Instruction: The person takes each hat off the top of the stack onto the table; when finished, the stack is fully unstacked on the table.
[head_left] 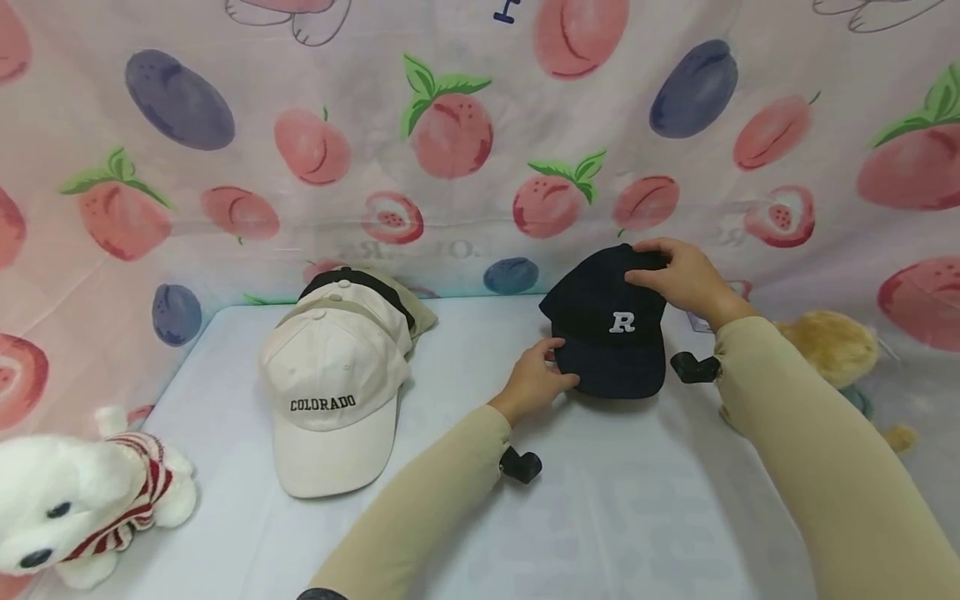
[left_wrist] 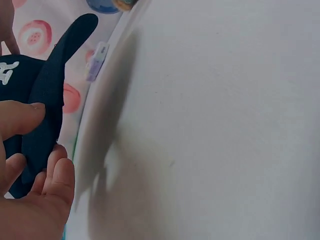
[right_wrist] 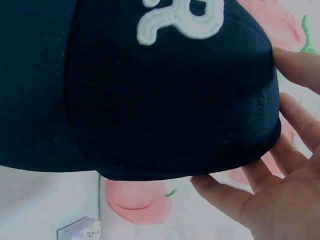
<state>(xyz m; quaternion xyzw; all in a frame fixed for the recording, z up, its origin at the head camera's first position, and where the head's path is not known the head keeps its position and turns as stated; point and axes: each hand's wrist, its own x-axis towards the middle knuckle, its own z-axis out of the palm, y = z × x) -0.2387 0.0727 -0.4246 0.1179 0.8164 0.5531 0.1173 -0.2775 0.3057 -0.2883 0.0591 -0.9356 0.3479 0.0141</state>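
A dark navy baseball cap with a white letter R is held up over the white table, brim toward me. My left hand pinches the side of its brim, thumb on top and fingers beneath, as the left wrist view shows on the brim. The right hand grips the top of the crown. To the left, a cream cap lettered COLORADO lies on top of a pile of caps; a black edge and a khaki cap show behind it.
A white plush dog in a striped sweater sits at the front left. A tan plush toy is partly hidden behind my right sleeve. A small box stands beyond the navy cap. Fruit-printed cloth hangs along the table's back.
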